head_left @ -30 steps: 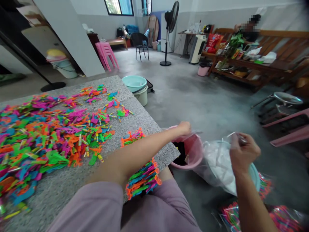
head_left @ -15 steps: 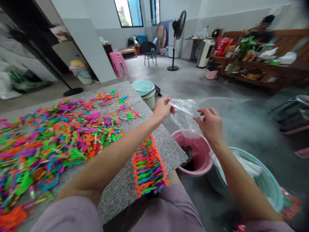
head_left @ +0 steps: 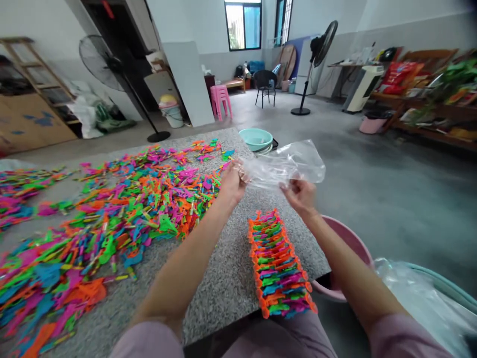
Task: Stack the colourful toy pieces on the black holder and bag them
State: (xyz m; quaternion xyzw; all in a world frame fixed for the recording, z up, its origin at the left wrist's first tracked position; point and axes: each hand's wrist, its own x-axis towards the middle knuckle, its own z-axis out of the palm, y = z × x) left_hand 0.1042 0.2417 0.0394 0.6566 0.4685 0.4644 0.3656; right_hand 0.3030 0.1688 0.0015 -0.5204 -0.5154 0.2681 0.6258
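A clear plastic bag (head_left: pixel 305 159) stretches between my two hands above the far right part of the granite table (head_left: pixel 219 278). My left hand (head_left: pixel 233 181) pinches its left end, while my right hand (head_left: pixel 301 193) grips its lower edge farther right. Below them, near the table's front edge, lies a neat stacked row of colourful plastic pieces (head_left: pixel 281 263) with orange ends. To the left spreads a big loose heap of similar small pieces (head_left: pixel 149 209) in pink, green, blue and orange.
A pink bucket (head_left: pixel 354 233) stands beside the table's right edge, with clear plastic bags (head_left: pixel 413 293) in a teal tub to its right. Beyond the far corner is a light-blue basin (head_left: pixel 256 136). Two standing fans (head_left: pixel 306 74) and pink stools (head_left: pixel 220 99) are farther back.
My view has turned left. Both hands have brought the plastic bag from above the pink bucket's side to over the table, and it is more spread out.
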